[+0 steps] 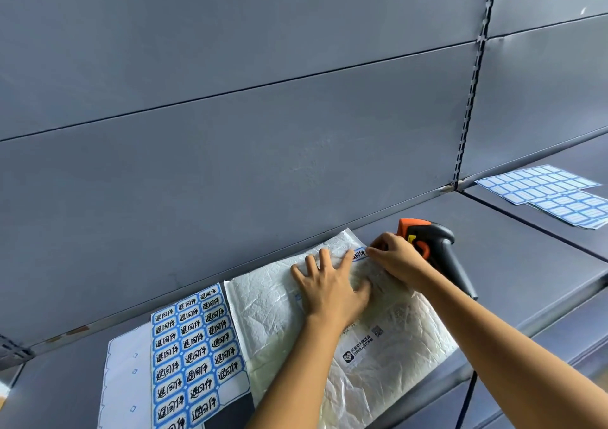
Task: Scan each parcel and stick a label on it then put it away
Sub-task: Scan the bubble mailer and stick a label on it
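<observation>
Parcel (378, 323), a white crinkled padded mailer, lies flat on the grey shelf (513, 264), its long axis running diagonally from the near right edge of the shelf up toward the back panel (230, 132), with its far corner nearly touching that panel. Printed text and a small square code sit on the parcel's nearer half. The left hand (332, 287) lies palm down on the parcel's far half, fingers spread and pressing it flat. The right hand (394, 257) is at the parcel's far end, thumb and forefinger pinched on a small blue-bordered label (359, 253) with black writing, which lies against the parcel's surface just beside the left index fingertip. Just beyond the parcel's right edge, behind the right hand, a black and orange scanner (437, 244) rests on the shelf. Touching the parcel's left edge lies a label sheet (194, 356) filled with matching written labels. Well to the parcel's right, on the adjoining shelf section, lie blank label sheets (552, 195).
</observation>
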A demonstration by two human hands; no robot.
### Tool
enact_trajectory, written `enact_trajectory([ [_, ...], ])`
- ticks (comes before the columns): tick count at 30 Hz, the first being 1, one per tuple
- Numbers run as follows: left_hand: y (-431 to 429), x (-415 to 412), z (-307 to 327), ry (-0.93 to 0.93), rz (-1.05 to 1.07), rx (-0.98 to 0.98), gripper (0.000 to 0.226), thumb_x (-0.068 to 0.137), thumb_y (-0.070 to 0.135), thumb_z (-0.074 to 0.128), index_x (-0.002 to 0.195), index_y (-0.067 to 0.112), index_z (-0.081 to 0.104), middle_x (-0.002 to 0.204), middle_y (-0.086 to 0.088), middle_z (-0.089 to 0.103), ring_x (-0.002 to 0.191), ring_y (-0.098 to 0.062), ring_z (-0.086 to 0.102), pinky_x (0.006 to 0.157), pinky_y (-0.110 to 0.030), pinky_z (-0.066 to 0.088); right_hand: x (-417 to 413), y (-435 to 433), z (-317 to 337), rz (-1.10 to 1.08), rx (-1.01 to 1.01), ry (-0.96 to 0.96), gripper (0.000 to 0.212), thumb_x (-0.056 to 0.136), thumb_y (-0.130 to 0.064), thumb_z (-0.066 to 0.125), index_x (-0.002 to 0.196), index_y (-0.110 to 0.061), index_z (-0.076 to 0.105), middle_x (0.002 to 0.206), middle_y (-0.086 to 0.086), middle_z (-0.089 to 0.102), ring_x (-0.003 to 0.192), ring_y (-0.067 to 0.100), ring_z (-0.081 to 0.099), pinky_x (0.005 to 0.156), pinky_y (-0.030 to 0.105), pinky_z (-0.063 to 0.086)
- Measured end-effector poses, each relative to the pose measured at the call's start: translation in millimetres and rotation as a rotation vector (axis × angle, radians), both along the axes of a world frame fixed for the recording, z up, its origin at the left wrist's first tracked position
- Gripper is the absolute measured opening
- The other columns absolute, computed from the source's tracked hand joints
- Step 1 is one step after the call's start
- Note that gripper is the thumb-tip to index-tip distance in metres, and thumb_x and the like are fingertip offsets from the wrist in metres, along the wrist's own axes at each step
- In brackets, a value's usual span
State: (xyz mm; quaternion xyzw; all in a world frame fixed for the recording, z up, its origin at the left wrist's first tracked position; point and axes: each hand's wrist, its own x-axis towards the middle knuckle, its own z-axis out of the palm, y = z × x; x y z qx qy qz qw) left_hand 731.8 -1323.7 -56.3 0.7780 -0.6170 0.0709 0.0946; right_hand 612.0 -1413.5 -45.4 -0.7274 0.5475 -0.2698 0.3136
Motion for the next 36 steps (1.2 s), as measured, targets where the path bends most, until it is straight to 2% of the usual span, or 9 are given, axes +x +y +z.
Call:
enact_trajectory([
  [6, 0, 0, -4, 0.033, 0.001, -0.114, 0.083, 0.061, 0.056, 0.012, 0.133, 0.038, 0.048, 0.125, -0.009, 0.051, 0.111, -0.034, 0.046, 0.094, -0.053, 0.029, -4, 38, -17, 0.101, -0.579, 0.292, 0.040, 0.076, -0.025, 0.039, 0.100, -0.018, 0.070, 0.101, 0.000, 0.064, 0.095, 0.028, 0.058, 0.074, 0.039, 0.049],
  [10, -1, 2, -5, 0.030, -0.001, -0.012, 0.072, 0.070, 0.055, 0.024, 0.138, 0.039, 0.041, 0.132, -0.007, 0.045, 0.118, -0.033, 0.042, 0.098, -0.053, 0.027, -4, 51, -17, 0.142, -0.610, 0.436, 0.042, 0.066, -0.030, 0.038, 0.090, -0.029, 0.072, 0.093, -0.013, 0.069, 0.088, 0.020, 0.065, 0.068, 0.032, 0.051],
  [13, -3, 3, -8, -0.004, 0.027, -0.102, 0.061, 0.070, 0.055, 0.036, 0.124, 0.037, 0.058, 0.115, -0.008, 0.059, 0.100, -0.033, 0.054, 0.087, -0.052, 0.037, -7, 54, -14, 0.170, -0.603, 0.486, 0.034, 0.069, -0.026, 0.048, 0.093, -0.027, 0.072, 0.097, -0.013, 0.069, 0.092, 0.022, 0.065, 0.071, 0.034, 0.051],
  [18, -4, 4, -10, 0.045, 0.027, -0.095, 0.066, 0.069, 0.057, 0.022, 0.116, 0.037, 0.064, 0.113, -0.006, 0.060, 0.102, -0.032, 0.054, 0.089, -0.052, 0.037, -9, 62, -19, 0.192, -0.498, 0.484, 0.043, 0.072, -0.030, 0.053, 0.114, -0.030, 0.066, 0.119, -0.014, 0.064, 0.110, 0.020, 0.060, 0.087, 0.037, 0.046],
  [21, -2, 2, -6, 0.076, 0.026, -0.183, 0.054, 0.067, 0.049, 0.033, 0.099, 0.031, 0.072, 0.096, -0.007, 0.064, 0.085, -0.032, 0.061, 0.078, -0.048, 0.045, -12, 68, -10, 0.101, -0.290, 0.354, 0.051, 0.089, -0.040, 0.034, 0.136, -0.028, 0.047, 0.144, -0.011, 0.042, 0.131, 0.020, 0.039, 0.102, 0.035, 0.032],
  [23, 1, 7, -4, 0.122, 0.009, -0.357, 0.041, 0.067, 0.040, 0.041, 0.088, 0.023, 0.073, 0.088, -0.004, 0.065, 0.076, -0.030, 0.062, 0.071, -0.040, 0.048, -16, 71, -8, -0.032, -0.168, 0.277, 0.053, 0.094, -0.041, 0.044, 0.141, -0.019, 0.037, 0.146, 0.002, 0.038, 0.129, 0.026, 0.039, 0.102, 0.036, 0.034],
  [26, 12, 19, -3, 0.122, 0.026, -0.462, 0.034, 0.071, 0.033, 0.042, 0.080, 0.018, 0.071, 0.085, -0.001, 0.065, 0.073, -0.027, 0.061, 0.068, -0.035, 0.048, -19, 71, 8, -0.102, 0.051, 0.183, 0.061, 0.086, -0.045, 0.061, 0.130, -0.008, 0.042, 0.123, 0.010, 0.050, 0.111, 0.025, 0.049, 0.087, 0.031, 0.041],
  [31, 26, 27, -3, 0.146, 0.086, -0.453, 0.037, 0.073, 0.030, 0.038, 0.080, 0.017, 0.072, 0.079, -0.002, 0.066, 0.067, -0.028, 0.062, 0.063, -0.036, 0.049, -16, 73, 32, -0.015, 0.455, -0.300, 0.024, 0.077, -0.023, 0.077, 0.070, -0.007, 0.062, 0.057, 0.004, 0.062, 0.049, 0.015, 0.058, 0.052, 0.025, 0.049],
  [36, 43, 29, 3, 0.203, 0.078, -0.475, 0.038, 0.075, 0.031, 0.038, 0.086, 0.017, 0.071, 0.084, -0.002, 0.067, 0.072, -0.027, 0.063, 0.066, -0.034, 0.049, -18, 81, 31, 0.090, 0.618, -0.473, 0.013, 0.081, -0.008, 0.072, 0.091, -0.004, 0.065, 0.080, 0.019, 0.069, 0.059, 0.027, 0.066, 0.063, 0.042, 0.059],
])
